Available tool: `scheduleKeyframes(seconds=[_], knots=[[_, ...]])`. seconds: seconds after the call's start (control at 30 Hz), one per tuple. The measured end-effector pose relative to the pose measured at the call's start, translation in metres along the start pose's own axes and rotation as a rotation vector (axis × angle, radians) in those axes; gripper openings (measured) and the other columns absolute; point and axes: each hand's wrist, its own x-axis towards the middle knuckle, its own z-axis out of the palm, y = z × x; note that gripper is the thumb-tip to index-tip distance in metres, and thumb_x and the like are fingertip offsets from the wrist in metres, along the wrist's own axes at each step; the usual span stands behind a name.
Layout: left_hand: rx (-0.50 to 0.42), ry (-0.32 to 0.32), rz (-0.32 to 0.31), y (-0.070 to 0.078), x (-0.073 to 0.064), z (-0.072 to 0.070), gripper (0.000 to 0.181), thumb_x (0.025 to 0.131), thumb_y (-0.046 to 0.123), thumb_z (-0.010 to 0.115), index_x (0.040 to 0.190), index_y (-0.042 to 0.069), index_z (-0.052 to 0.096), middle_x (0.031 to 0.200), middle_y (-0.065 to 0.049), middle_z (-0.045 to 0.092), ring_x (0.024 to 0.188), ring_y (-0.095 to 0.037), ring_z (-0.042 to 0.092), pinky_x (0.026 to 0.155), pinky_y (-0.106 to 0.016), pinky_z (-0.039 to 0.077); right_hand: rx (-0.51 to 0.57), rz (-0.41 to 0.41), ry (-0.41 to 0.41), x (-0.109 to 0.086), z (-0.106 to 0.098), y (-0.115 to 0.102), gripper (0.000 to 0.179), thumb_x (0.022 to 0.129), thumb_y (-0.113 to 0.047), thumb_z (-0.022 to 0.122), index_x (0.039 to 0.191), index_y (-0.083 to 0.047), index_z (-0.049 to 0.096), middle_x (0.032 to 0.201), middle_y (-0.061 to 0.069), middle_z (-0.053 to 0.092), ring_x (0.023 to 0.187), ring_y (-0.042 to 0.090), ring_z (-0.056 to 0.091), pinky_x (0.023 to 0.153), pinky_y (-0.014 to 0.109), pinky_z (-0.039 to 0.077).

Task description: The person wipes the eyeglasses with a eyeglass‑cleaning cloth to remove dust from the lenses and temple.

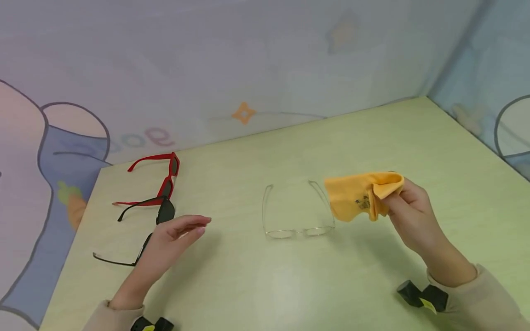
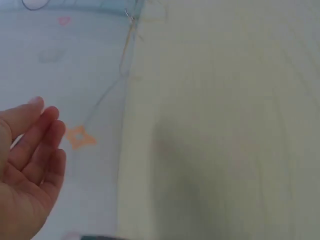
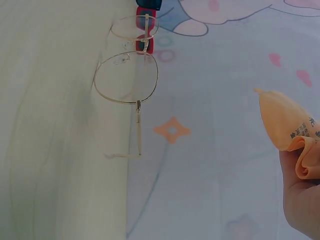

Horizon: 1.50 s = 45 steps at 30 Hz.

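Note:
My right hand pinches a yellow-orange cleaning cloth printed with small dark marks. The cloth hangs above the table, and its left edge comes close to the thin metal-framed eyeglasses. Those glasses rest unfolded on the table, temples pointing toward the back; in the right wrist view their round lens rim shows clearly. With nothing in it, my left hand hovers left of the eyeglasses, fingers loosely bent. It partly covers a pair of black sunglasses. In the left wrist view the left fingers are relaxed and apart from any object.
Red sunglasses lie unfolded behind the black pair at the table's left side. A pale yellow-green table meets a printed fabric backdrop along its back edge. Black devices are strapped at both wrists.

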Motion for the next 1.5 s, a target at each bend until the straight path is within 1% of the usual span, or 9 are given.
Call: scheduleKeyframes(seconds=[0.2, 0.43, 0.6, 0.77, 0.87, 1.03, 1.13, 1.27, 1.5], knots=[[0.157, 0.125, 0.075, -0.025, -0.02, -0.036, 0.028, 0.086, 0.015, 0.069, 0.113, 0.006, 0.066, 0.11, -0.001, 0.065, 0.101, -0.005, 0.055, 0.083, -0.015, 0.043, -0.02, 0.015, 0.03, -0.002, -0.003, -0.002, 0.032, 0.096, 0.012, 0.033, 0.109, 0.002, 0.06, 0.101, 0.008, 0.06, 0.084, 0.015, 0.057, 0.069, 0.02, 0.049], [0.345, 0.227, 0.028, -0.048, -0.046, -0.071, 0.035, 0.079, 0.014, 0.076, 0.111, 0.008, 0.066, 0.108, 0.007, 0.065, 0.101, 0.008, 0.052, 0.084, -0.008, 0.038, -0.009, 0.017, 0.027, 0.001, -0.004, -0.002, 0.032, 0.096, 0.012, 0.034, 0.11, 0.002, 0.061, 0.102, 0.008, 0.06, 0.085, 0.015, 0.058, 0.07, 0.021, 0.049], [0.461, 0.23, -0.034, -0.056, -0.06, -0.089, 0.036, 0.077, 0.023, 0.077, 0.109, 0.012, 0.067, 0.103, 0.015, 0.065, 0.098, 0.014, 0.048, 0.072, -0.012, 0.044, -0.038, 0.037, 0.059, 0.004, -0.003, -0.003, 0.03, 0.097, 0.009, 0.036, 0.109, -0.001, 0.062, 0.101, 0.007, 0.06, 0.087, 0.014, 0.059, 0.072, 0.021, 0.05], [0.507, 0.174, -0.053, -0.061, -0.066, -0.096, 0.028, 0.077, 0.025, 0.077, 0.102, 0.016, 0.07, 0.098, 0.017, 0.066, 0.093, 0.018, 0.048, 0.065, -0.015, 0.045, -0.047, 0.045, 0.056, 0.004, -0.002, -0.004, 0.029, 0.097, 0.007, 0.037, 0.109, -0.002, 0.062, 0.101, 0.005, 0.06, 0.088, 0.013, 0.059, 0.073, 0.021, 0.05], [0.523, 0.157, 0.026, -0.062, -0.068, -0.095, 0.025, 0.072, 0.019, 0.081, 0.094, 0.018, 0.071, 0.093, 0.016, 0.066, 0.089, 0.016, 0.051, 0.065, -0.012, 0.043, -0.061, 0.067, 0.056, 0.004, -0.001, -0.004, 0.029, 0.097, 0.006, 0.038, 0.109, -0.003, 0.063, 0.101, 0.005, 0.06, 0.087, 0.013, 0.06, 0.072, 0.021, 0.05], [0.525, 0.151, 0.281, -0.063, -0.062, -0.086, 0.031, 0.059, 0.001, 0.084, 0.079, 0.02, 0.069, 0.08, 0.014, 0.064, 0.077, 0.01, 0.055, 0.064, -0.008, 0.041, -0.086, 0.087, 0.071, 0.005, 0.001, -0.005, 0.029, 0.097, 0.005, 0.038, 0.109, -0.005, 0.063, 0.1, 0.005, 0.06, 0.086, 0.013, 0.06, 0.072, 0.022, 0.051], [0.531, 0.143, 0.379, -0.06, -0.058, -0.082, 0.038, 0.056, -0.005, 0.083, 0.076, 0.022, 0.066, 0.076, 0.014, 0.062, 0.072, 0.009, 0.054, 0.064, -0.008, 0.041, -0.081, 0.083, 0.066, 0.006, 0.002, -0.004, 0.029, 0.098, 0.005, 0.038, 0.108, -0.005, 0.063, 0.1, 0.004, 0.06, 0.086, 0.013, 0.06, 0.071, 0.022, 0.051], [0.547, 0.139, 0.422, -0.045, -0.057, -0.081, 0.043, 0.056, -0.007, 0.082, 0.075, 0.026, 0.063, 0.073, 0.017, 0.06, 0.069, 0.006, 0.053, 0.063, -0.01, 0.041, -0.079, 0.091, 0.065, 0.007, 0.003, -0.002, 0.029, 0.098, 0.005, 0.037, 0.106, -0.005, 0.064, 0.1, 0.004, 0.06, 0.085, 0.013, 0.059, 0.071, 0.022, 0.051], [0.443, 0.089, 0.409, -0.012, -0.056, -0.079, 0.04, 0.062, -0.014, 0.077, 0.076, 0.021, 0.064, 0.072, 0.012, 0.061, 0.068, 0.0, 0.054, 0.064, -0.013, 0.041, -0.087, 0.116, 0.093, 0.006, 0.004, -0.002, 0.029, 0.097, 0.006, 0.038, 0.106, -0.005, 0.063, 0.099, 0.006, 0.059, 0.085, 0.014, 0.059, 0.071, 0.022, 0.05]])
